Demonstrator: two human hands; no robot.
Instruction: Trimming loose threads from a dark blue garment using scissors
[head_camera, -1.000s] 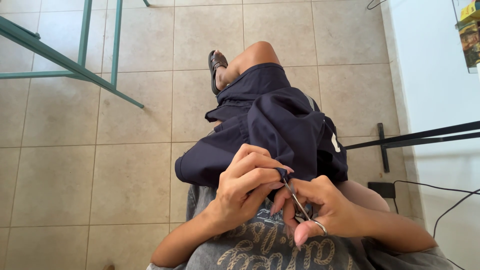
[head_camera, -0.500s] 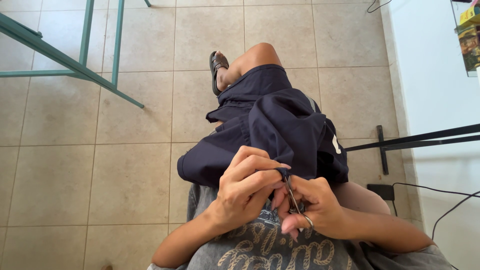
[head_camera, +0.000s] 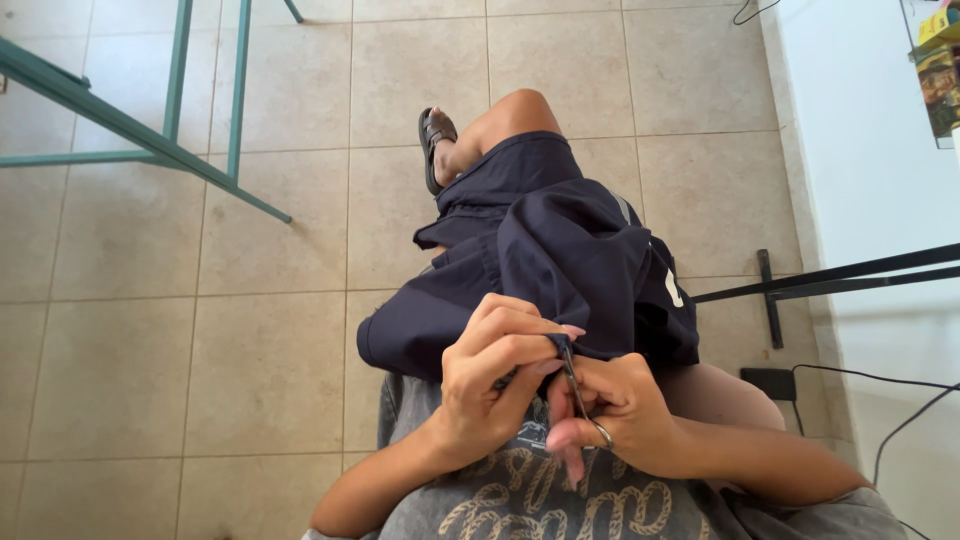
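— What packages can be seen?

— Colourful boxes (head_camera: 940, 70), yellow and green, are seen far up and to the right of the right hand (head_camera: 620, 415), at the picture's edge.

— And the cloth?

— A dark navy garment (head_camera: 560, 250) is draped over the lap, just above both hands; a small white tag (head_camera: 673, 290) is seen above the right hand.

— The hands?

— An edge of the garment is pinched by the left hand (head_camera: 490, 385). Small scissors (head_camera: 575, 385) are gripped in the curled right hand, touching the pinched cloth.
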